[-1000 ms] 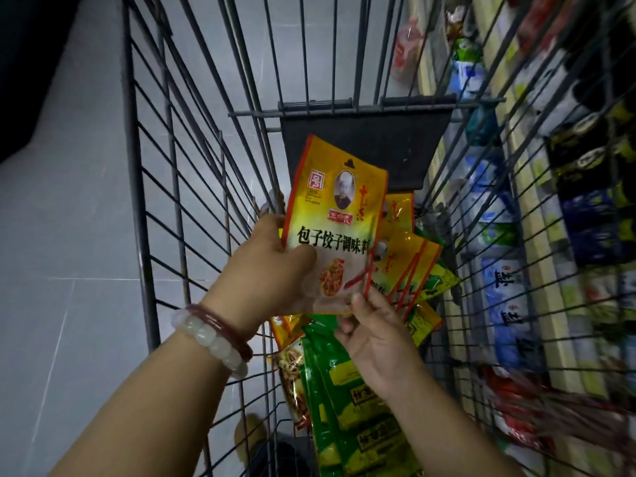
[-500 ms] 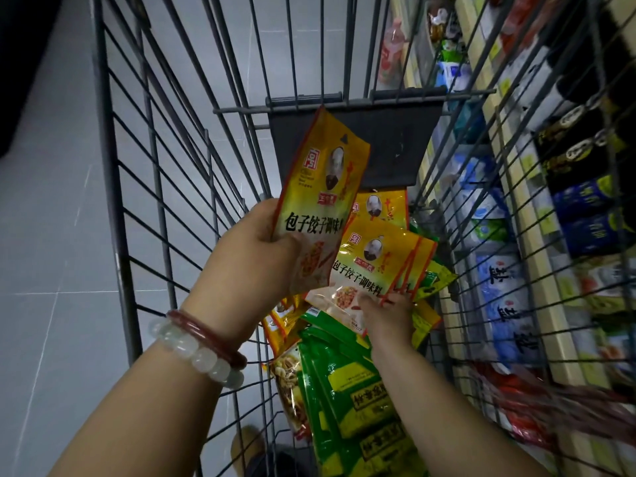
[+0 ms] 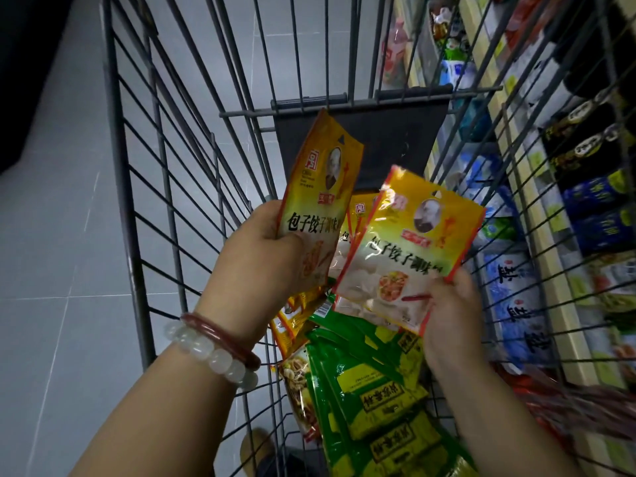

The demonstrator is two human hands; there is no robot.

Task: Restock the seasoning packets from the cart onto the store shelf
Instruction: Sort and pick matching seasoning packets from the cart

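Inside the wire cart, my left hand grips a yellow seasoning packet by its lower part and holds it upright. My right hand pinches the bottom edge of a second yellow seasoning packet, lifted clear of the pile, with at least one more packet tucked behind it. Another yellow packet shows between the two. Below them lie green packets stacked on the cart floor and orange-yellow packets at their left. The store shelf runs along the right, beyond the cart's wire side.
The shelf holds blue-and-white bags, dark jars and red packs low down. A dark flap hangs at the cart's far end. Grey tiled floor lies to the left. A beaded bracelet and a red bangle circle my left wrist.
My right hand has lifted a yellow packet up out of the pile and toward the right. My left hand stays with its packet, tilted slightly.
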